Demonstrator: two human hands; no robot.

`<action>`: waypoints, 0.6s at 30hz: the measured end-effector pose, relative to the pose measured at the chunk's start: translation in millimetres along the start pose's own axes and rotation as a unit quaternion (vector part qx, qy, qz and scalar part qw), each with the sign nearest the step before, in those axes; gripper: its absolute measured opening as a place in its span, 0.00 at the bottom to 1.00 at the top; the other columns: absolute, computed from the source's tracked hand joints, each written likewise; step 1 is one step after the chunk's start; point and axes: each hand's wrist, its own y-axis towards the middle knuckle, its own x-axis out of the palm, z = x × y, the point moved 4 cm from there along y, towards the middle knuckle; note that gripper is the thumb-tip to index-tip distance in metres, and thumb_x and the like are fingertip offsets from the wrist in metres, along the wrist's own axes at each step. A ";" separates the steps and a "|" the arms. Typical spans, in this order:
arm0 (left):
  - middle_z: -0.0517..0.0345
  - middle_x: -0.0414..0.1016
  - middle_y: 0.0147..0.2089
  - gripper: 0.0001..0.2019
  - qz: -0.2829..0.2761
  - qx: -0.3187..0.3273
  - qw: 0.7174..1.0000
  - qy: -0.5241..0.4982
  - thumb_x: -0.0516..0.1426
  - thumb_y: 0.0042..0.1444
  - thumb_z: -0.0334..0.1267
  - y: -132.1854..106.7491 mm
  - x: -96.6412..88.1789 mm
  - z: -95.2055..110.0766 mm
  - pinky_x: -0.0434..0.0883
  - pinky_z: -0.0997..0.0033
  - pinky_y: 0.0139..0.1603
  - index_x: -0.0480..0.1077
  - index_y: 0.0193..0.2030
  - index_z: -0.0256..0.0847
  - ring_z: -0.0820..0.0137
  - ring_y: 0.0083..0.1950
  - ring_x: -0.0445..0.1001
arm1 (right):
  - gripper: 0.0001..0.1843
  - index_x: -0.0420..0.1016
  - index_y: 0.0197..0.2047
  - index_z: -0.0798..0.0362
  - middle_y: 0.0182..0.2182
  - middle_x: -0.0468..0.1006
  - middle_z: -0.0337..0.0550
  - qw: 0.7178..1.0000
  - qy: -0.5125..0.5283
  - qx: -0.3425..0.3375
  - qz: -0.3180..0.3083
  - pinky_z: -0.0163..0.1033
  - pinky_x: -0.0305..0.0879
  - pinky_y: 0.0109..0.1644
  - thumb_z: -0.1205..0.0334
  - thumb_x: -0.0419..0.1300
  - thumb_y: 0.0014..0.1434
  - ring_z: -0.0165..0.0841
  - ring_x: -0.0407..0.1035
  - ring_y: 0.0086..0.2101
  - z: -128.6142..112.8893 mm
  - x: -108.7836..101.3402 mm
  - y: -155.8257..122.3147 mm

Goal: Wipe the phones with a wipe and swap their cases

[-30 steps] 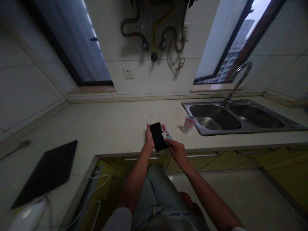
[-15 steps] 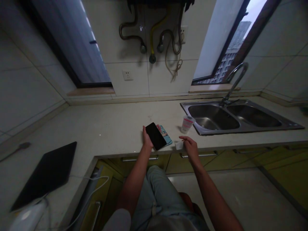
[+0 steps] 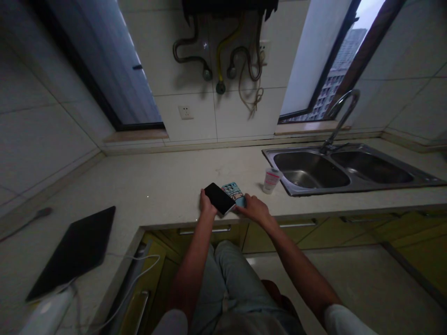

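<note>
My left hand point(image 3: 207, 204) grips a black-screened smartphone point(image 3: 220, 198) by its left side, screen up, close to the counter's front edge. Partly beneath and behind the phone's right side is a light blue phone case point(image 3: 232, 190) with a cartoon pattern. My right hand point(image 3: 257, 209) is closed on the right end of this case, its thumb close to the phone's lower corner. The white slip it held before is out of sight. A clear plastic cup point(image 3: 271, 181) with pink print stands behind my right hand.
A double steel sink point(image 3: 307, 170) with a curved faucet point(image 3: 344, 104) is at the right. On the left counter lie a dark flat panel point(image 3: 75, 251), a white device point(image 3: 49, 311) and white cables. Drawers point(image 3: 279, 232) run below the pale counter point(image 3: 167, 181).
My right hand has moved left from beside the case onto its right end. The white slip has gone from view. My left hand and the phone have shifted slightly left, uncovering more of the case.
</note>
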 end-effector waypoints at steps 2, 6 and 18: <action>0.49 0.78 0.32 0.24 0.004 0.012 1.000 -0.003 0.42 0.66 0.48 -0.3 -3.1 7.8 0.76 0.55 0.47 0.74 0.46 0.35 0.60 0.34 0.79 | 0.44 0.68 0.57 0.60 0.48 0.75 0.66 0.999 -0.036 0.006 -0.010 0.47 0.68 0.46 0.30 0.61 0.52 0.52 0.74 0.47 -8.2 4.2 2.1; 0.52 0.78 0.31 0.14 0.033 0.029 0.999 -0.003 0.50 0.60 0.35 -0.8 -12.3 19.3 0.75 0.62 0.48 0.74 0.46 0.35 0.64 0.34 0.78 | 0.42 0.69 0.55 0.64 0.48 0.75 0.68 0.997 -0.070 -0.006 0.016 0.49 0.69 0.46 0.34 0.64 0.52 0.53 0.74 0.47 -18.8 6.1 3.1; 0.49 0.80 0.35 0.14 0.047 -0.020 0.999 -0.004 0.54 0.63 0.36 3.6 -13.7 10.8 0.75 0.60 0.50 0.72 0.52 0.34 0.62 0.38 0.80 | 0.19 0.72 0.25 0.54 0.26 0.78 0.49 0.975 0.207 -0.055 0.068 0.38 0.63 0.36 0.53 0.51 0.61 0.38 0.72 0.31 4.7 -16.2 15.4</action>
